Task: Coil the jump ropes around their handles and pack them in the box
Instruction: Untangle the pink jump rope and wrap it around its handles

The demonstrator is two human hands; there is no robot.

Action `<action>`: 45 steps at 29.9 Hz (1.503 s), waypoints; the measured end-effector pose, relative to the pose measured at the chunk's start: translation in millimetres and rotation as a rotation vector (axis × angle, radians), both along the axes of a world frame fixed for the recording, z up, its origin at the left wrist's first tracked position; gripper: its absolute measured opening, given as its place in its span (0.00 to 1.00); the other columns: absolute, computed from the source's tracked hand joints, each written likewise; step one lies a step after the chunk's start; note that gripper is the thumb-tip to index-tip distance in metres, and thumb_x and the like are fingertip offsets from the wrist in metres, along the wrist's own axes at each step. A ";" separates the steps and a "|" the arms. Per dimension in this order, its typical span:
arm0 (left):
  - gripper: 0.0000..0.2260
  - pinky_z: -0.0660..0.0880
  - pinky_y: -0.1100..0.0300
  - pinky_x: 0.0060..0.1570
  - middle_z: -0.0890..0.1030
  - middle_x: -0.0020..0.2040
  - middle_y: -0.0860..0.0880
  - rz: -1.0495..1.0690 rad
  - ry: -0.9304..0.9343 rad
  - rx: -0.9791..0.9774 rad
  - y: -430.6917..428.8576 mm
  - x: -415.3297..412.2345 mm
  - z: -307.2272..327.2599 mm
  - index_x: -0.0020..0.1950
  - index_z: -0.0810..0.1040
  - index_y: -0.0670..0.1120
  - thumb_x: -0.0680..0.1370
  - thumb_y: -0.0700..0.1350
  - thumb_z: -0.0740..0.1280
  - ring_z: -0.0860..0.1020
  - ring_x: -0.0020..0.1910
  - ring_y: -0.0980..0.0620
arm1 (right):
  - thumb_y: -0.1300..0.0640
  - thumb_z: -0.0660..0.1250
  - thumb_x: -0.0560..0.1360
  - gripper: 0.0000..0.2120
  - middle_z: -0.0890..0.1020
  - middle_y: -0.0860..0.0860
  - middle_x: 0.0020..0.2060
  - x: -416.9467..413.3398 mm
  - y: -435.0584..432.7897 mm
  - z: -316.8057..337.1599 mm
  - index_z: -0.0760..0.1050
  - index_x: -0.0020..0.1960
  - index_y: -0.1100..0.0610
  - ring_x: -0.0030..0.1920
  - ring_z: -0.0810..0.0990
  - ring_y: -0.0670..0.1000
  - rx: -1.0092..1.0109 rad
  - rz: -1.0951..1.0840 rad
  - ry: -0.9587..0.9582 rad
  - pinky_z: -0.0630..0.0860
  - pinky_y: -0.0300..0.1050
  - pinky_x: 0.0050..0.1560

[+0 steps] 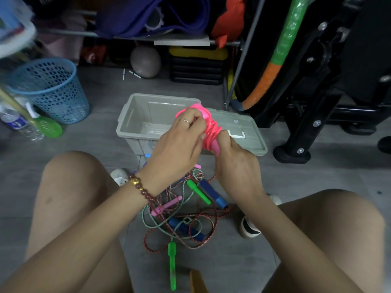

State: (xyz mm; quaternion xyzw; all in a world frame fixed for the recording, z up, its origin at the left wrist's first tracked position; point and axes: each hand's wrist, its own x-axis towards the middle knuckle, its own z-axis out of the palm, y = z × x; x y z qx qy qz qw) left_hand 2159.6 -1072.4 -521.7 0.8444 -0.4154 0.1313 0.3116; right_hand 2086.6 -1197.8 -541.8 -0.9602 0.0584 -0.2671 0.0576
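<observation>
A pink jump rope (210,130) is wound in a thick coil around its pink handles, held up over the open grey box (135,121). My right hand (237,166) grips the lower end of the coiled handles. My left hand (182,142) pinches the rope near the top of the coil. On the floor between my knees lies a tangle of jump ropes (182,218) with green handles (172,265), blue handles (213,194) and a pink handle (167,205).
The box's lid (249,134) lies right of the box. A blue mesh bin (50,89) and a water bottle (21,123) stand at the left. A rack with a ball (145,61) and a black-yellow case (197,65) is behind; black equipment (317,92) at right.
</observation>
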 end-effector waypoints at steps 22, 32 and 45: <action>0.12 0.73 0.66 0.49 0.76 0.47 0.53 -0.018 0.197 -0.439 -8.9 -3.0 -12.6 0.56 0.81 0.41 0.74 0.34 0.65 0.76 0.47 0.57 | 0.71 0.73 0.57 0.28 0.74 0.53 0.26 -2.7 6.5 -3.3 0.60 0.47 0.58 0.18 0.72 0.56 0.099 -0.023 0.071 0.50 0.34 0.20; 0.12 0.75 0.49 0.45 0.75 0.52 0.45 0.196 0.162 -0.119 -22.9 -11.2 -12.2 0.62 0.72 0.43 0.80 0.44 0.59 0.75 0.51 0.42 | 0.70 0.73 0.62 0.25 0.76 0.53 0.27 4.0 10.3 -7.2 0.59 0.46 0.57 0.20 0.74 0.57 0.109 -0.052 0.059 0.53 0.37 0.24; 0.13 0.77 0.54 0.36 0.77 0.47 0.48 0.088 -0.055 -0.093 -22.3 4.1 -11.5 0.58 0.76 0.42 0.77 0.46 0.59 0.77 0.41 0.46 | 0.71 0.74 0.58 0.24 0.74 0.54 0.27 3.6 4.2 0.4 0.63 0.46 0.59 0.21 0.72 0.57 0.050 -0.117 -0.041 0.56 0.39 0.26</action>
